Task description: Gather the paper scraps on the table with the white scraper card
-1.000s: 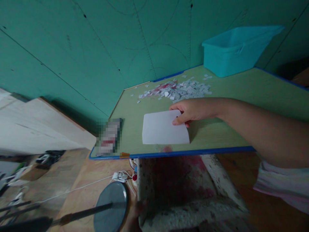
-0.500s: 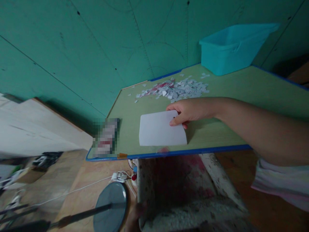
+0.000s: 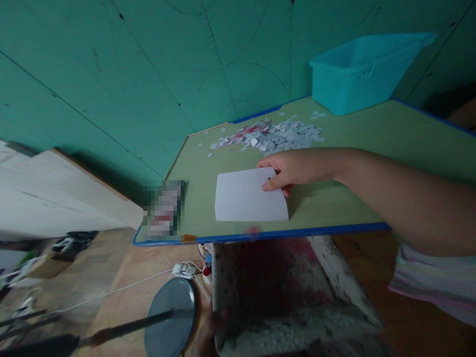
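My right hand (image 3: 280, 173) reaches in from the right and grips the right end of a flat white scraper (image 3: 243, 196), thumb on top and fingers curled behind. The scraper has rounded upper corners and a straight lower edge close to the tabletop. Beyond it a loose heap of small white paper-like pieces (image 3: 286, 135), some stained pink, lies on the pale green table (image 3: 342, 208). Low in the view, a dim, blurred skin-toned shape, perhaps my left hand (image 3: 211, 327), is beside a stained whitish container (image 3: 297, 327) under the table edge; its fingers cannot be made out.
A turquoise bin (image 3: 353, 82) stands at the back right against the green wall (image 3: 148, 59). A blurred-out flat object (image 3: 165, 210) lies at the table's left end. On the floor are a round grey base with a pole (image 3: 171, 297) and a white power strip with cords (image 3: 182, 270).
The view has shifted very slightly. My right hand and the scraper keep about the same place on the table, and the heap looks unchanged.
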Demonstrator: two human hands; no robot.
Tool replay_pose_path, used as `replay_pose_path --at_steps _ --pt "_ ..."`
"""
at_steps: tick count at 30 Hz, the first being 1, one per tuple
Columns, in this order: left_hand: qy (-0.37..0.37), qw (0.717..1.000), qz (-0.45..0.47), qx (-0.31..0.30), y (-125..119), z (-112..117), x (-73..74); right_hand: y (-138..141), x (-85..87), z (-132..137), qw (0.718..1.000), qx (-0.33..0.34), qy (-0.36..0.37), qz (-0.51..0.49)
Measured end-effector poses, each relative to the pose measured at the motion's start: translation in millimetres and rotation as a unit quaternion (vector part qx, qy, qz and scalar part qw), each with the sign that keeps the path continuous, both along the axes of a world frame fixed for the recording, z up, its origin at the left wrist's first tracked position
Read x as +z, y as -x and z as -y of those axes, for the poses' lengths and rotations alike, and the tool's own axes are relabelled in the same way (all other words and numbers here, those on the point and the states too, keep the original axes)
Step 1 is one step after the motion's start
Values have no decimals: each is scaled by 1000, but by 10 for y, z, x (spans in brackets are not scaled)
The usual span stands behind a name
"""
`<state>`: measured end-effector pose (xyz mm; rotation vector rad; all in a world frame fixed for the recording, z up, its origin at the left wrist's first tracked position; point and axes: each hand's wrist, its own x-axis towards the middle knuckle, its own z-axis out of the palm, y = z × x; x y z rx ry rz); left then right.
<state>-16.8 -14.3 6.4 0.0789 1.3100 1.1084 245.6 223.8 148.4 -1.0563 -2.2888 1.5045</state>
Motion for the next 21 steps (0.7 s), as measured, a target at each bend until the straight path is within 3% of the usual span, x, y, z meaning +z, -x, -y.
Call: replay_pose_path --at_steps 3,7,15,21 --pt "-30 999 -23 18 -9 0 9 3 11 8 1000 -8 -2 3" --pt "-2 999 -33 13 9 36 -37 23 16 26 1000 6 -4 12" --pt "-36 997 -53 52 -19 44 -75 36 -6 36 1000 18 -9 2" --pt "-37 996 -72 35 63 2 -139 43 14 51 1000 20 -13 6"
